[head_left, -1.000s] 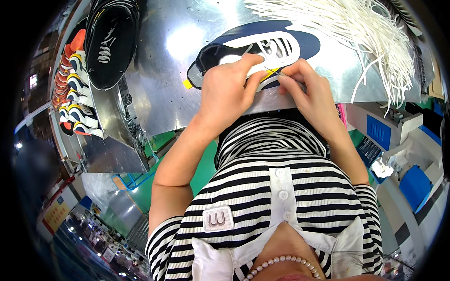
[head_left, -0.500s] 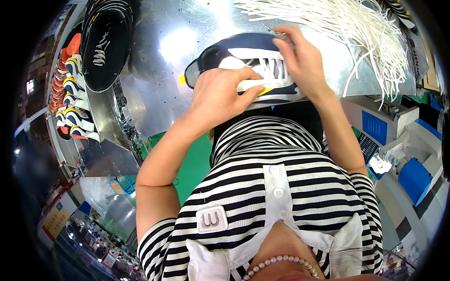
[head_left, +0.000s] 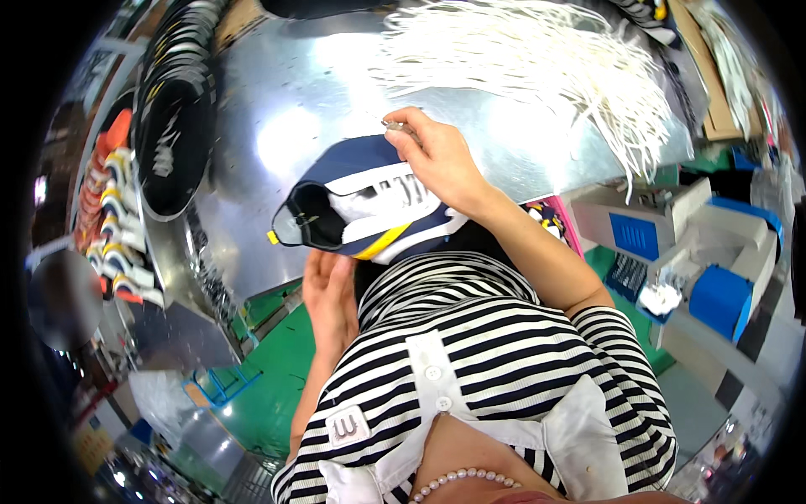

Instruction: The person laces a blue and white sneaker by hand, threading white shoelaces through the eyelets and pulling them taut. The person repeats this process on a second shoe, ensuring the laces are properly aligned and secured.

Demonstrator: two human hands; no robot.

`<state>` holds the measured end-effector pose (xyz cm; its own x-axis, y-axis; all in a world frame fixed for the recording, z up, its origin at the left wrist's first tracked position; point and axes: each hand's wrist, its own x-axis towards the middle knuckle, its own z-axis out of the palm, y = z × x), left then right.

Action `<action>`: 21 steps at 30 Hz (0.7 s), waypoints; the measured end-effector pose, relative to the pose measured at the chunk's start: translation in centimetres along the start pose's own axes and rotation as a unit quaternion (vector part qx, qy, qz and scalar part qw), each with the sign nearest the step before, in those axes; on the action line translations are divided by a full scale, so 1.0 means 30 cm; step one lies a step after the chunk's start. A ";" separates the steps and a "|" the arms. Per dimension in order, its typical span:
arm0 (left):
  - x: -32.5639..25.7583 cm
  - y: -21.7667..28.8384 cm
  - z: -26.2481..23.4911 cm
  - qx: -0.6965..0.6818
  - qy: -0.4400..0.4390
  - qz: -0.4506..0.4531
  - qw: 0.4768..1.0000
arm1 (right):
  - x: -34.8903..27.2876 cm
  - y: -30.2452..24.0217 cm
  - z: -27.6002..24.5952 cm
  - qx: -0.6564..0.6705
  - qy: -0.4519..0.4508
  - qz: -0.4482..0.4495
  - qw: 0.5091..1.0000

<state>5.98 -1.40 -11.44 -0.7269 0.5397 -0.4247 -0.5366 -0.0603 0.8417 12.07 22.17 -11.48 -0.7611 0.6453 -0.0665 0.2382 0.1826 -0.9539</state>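
Note:
A navy, white and yellow shoe upper (head_left: 353,172) rests at the near edge of the metal table, its dark opening toward the left. White lacing crosses its middle. My left hand (head_left: 330,294) is at the upper's near edge, beside the opening; its fingertips grip there and are partly hidden. Over the laced front, my right hand (head_left: 445,164) is closed round a small metal tool (head_left: 401,128), with only its tip showing. The tool's exact kind is not clear. The right hand's lower side covers part of the upper.
Loose white laces (head_left: 520,63) are heaped across the table's far right. A long row of nested black shoe uppers (head_left: 172,151) runs along the left, with orange-and-white uppers (head_left: 122,223) beyond. A grey-and-blue machine (head_left: 663,235) stands at the right.
My left hand has left the lacing and moved down to the upper's near edge. The upper and my right hand appear lower and further left; the whole view has shifted too.

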 end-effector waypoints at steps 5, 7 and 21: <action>0.073 0.214 0.041 -0.190 -0.104 0.036 0.976 | 0.024 -0.022 0.010 0.144 -0.038 -0.052 0.988; 0.048 0.375 0.111 0.026 -0.058 0.232 0.971 | -0.020 0.075 -0.098 0.073 0.025 -0.126 0.989; 1.096 0.635 -0.206 0.754 0.207 0.285 0.554 | -0.243 0.108 -0.577 -0.395 -0.096 -0.108 0.907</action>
<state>-30.79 10.00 -11.44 -0.7977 0.5357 0.2770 0.5724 0.8172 0.0678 28.82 30.90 -9.02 -0.9147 0.4033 -0.0247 0.3706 0.8131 -0.4490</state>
